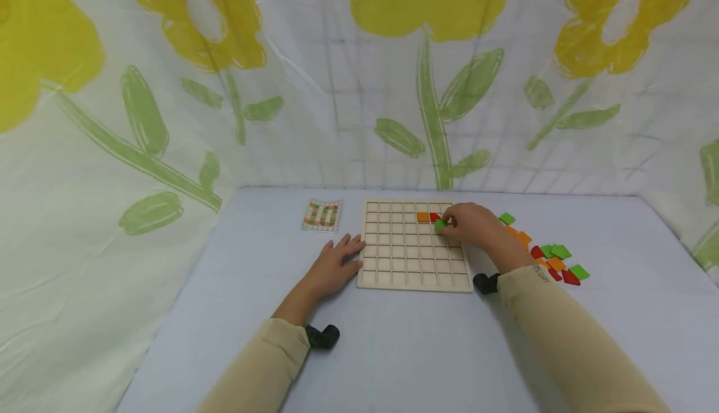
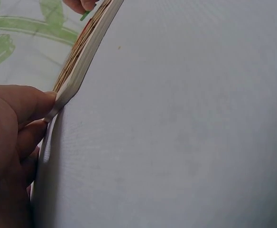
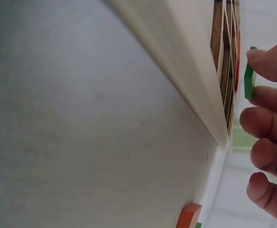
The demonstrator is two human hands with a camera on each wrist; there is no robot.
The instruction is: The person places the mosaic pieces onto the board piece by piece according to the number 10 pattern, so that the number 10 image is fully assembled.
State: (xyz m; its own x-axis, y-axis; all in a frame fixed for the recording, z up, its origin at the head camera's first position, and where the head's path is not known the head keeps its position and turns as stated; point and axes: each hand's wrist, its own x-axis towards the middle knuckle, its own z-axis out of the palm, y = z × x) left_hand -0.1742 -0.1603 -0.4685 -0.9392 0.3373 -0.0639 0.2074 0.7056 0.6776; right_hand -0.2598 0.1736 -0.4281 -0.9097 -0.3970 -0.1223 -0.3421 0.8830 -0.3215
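A square wooden grid board [image 1: 414,272] lies on the table, with an orange tile [image 1: 423,217] and a red tile [image 1: 435,217] in its upper right cells. My right hand [image 1: 474,229] is over the board's right side. Between thumb and forefinger it pinches a green tile [image 3: 249,73], tilted on edge above the grid in the right wrist view; the other fingers curl loosely below. At the left edge of the board, my left hand [image 1: 332,268] rests with fingers spread. Its thumb [image 2: 39,102] touches the rim near a corner in the left wrist view.
A small card [image 1: 322,215] printed with a coloured grid pattern lies left of the board. To the right, partly behind my right forearm, is a loose scatter of green, orange and red tiles [image 1: 556,264]. A flower-printed cloth [image 1: 303,120] hangs behind the table.
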